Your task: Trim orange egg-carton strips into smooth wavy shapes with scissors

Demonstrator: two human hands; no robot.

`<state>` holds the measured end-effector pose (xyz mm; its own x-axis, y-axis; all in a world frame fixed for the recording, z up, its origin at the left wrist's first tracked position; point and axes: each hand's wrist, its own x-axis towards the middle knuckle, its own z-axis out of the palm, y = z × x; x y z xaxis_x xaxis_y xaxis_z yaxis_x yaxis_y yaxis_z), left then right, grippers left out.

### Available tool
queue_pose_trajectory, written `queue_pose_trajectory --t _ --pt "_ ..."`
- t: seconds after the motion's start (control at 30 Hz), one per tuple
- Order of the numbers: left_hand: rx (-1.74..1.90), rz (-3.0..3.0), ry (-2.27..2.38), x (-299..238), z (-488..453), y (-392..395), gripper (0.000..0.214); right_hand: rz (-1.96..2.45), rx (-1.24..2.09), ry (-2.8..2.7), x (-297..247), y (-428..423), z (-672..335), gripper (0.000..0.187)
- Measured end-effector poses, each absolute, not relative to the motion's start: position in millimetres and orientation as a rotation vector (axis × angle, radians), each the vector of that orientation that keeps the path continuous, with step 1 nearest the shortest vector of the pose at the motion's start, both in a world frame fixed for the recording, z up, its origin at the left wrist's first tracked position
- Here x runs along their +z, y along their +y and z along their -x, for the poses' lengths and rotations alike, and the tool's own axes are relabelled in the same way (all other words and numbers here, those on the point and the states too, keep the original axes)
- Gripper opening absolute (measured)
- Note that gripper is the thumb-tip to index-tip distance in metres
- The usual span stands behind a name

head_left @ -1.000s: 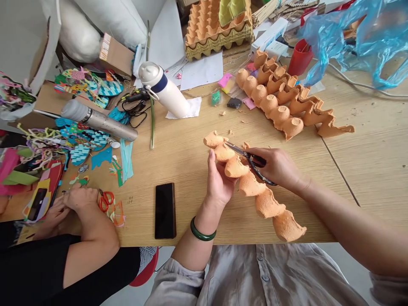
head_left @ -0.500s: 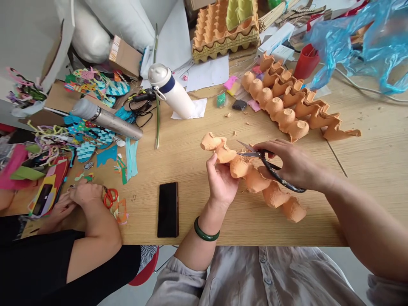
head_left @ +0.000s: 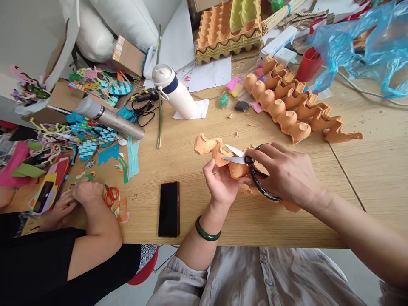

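My left hand (head_left: 220, 182) is closed round an orange egg carton strip (head_left: 207, 145), thumb at its near side and fingers beneath. In my right hand (head_left: 283, 172) is a pair of black-handled scissors (head_left: 235, 160), with the blades parted and pointing left over the strip's edge. The strip slants down to the right, and much of its right half is hidden beneath my right hand. Orange scraps lie on the table around it. Beyond my right hand rest more cut orange egg carton rows (head_left: 279, 108), cups up.
A black phone (head_left: 168, 209) lies left of my left arm. Farther back stand a white bottle (head_left: 177, 93), stacked egg trays (head_left: 210, 38) and a red cup (head_left: 308, 63). At the left, a co-worker's hands (head_left: 83, 191) rest near red-handled scissors (head_left: 111, 195).
My right hand and the scissors have moved left along the strip, and the blades sit nearer my left thumb. The strip's right part is now mostly covered by my right hand.
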<state>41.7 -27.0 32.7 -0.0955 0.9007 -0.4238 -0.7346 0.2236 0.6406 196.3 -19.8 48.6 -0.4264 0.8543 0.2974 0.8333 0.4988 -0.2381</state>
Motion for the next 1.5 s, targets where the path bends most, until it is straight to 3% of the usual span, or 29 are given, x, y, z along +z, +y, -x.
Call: queue_pose_trajectory --t 0.33,0.53,0.77,1.5 --pt "1.38 -0.222 0.879 26.4 -43.8 -29.2 0.038 1.535 -0.011 -2.433 67.2 -25.0 -183.6 0.025" --pt "1.414 -0.291 0.873 26.2 -46.4 -31.6 0.037 1.49 -0.103 -2.513 69.5 -26.5 -180.6 0.031" --pt "1.451 -0.327 0.852 22.6 -46.5 -35.0 0.036 1.472 -0.195 -2.524 74.4 -32.3 -181.1 0.026" --pt "1.412 -0.34 0.763 13.0 -52.7 -32.8 0.033 1.685 0.173 -2.783 87.5 -25.3 -192.2 0.041"
